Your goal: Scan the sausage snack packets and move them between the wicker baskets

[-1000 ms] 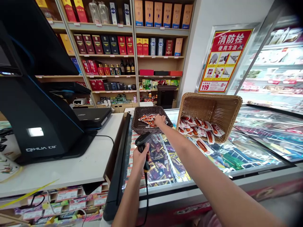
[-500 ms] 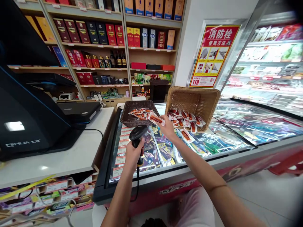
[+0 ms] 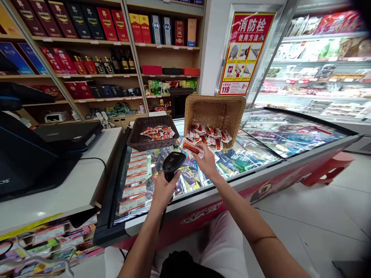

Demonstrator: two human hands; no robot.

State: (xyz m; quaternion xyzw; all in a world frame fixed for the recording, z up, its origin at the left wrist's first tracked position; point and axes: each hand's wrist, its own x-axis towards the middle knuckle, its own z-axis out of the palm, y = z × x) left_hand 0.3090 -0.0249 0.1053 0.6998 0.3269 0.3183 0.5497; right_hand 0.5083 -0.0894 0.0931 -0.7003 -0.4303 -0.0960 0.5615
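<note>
My left hand point(image 3: 164, 188) is wrapped round the handle of a black barcode scanner point(image 3: 173, 161), its head tilted up and to the right. Between the fingers of my right hand point(image 3: 206, 162) is a packaged sausage point(image 3: 191, 148) in a clear and white wrapper, just beyond the scanner. A dark brown wicker basket point(image 3: 139, 143) behind the scanner contains several packaged sausages point(image 3: 159, 133). To its right, a tan wicker basket point(image 3: 238, 116) leans tilted toward me, with more packaged sausages point(image 3: 213, 135) gathered at its low side. Both baskets rest on the freezer's glass top.
The chest freezer point(image 3: 185, 201) with a glass lid stretches to the right. A white counter point(image 3: 66, 185) with a black checkout machine point(image 3: 26, 162) stands at left. Shelves of boxes and bottles point(image 3: 98, 40) line the back. A red stool point(image 3: 329, 168) is at the right.
The view has shifted right and down. My right hand has drawn the packaged sausage back from the dark basket's edge, closer to the scanner. Both hands keep their hold.
</note>
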